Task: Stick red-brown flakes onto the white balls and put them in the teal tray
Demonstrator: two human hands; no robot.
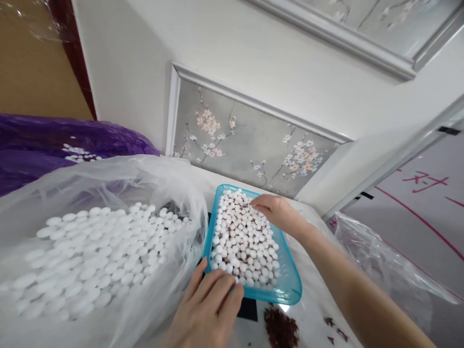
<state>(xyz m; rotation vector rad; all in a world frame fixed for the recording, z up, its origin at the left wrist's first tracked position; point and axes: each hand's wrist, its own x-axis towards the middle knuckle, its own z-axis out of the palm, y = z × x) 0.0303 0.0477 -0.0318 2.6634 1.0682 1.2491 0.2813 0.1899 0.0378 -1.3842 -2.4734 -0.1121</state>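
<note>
Closest to the viewer, the left hand (208,309) holds the near-left corner of a turquoise tray (290,290). The thumb lies along the outer wall and the fingers bend over the rim, touching the nearest beads. Just right of that hand, a small heap of dark red-brown flakes (280,328) sits on the glossy white tabletop (308,309). A flat black slab (248,309) shows under the tray's near edge.

The tray is shallow, translucent plastic, rectangular with rounded corners. It stands in the middle of the table and is filled with small, smooth, round white beads (246,241).

The right hand (277,212) reaches in from the lower right, its bare forearm crossing the table. It hovers low over the tray's far-right side with the fingers curled down onto the beads. Whether the fingertips pinch any cannot be told.

To the left, touching the tray, a crinkled clear plastic bag (108,179) slumps open, holding larger flat white discs (90,256). On the right lies another clear, wrinkled bag (380,261).

Farther back on the left is a glossy purple bag (54,140). Behind everything, a white-framed grey wall panel (246,140) is painted with pale blossoms.
</note>
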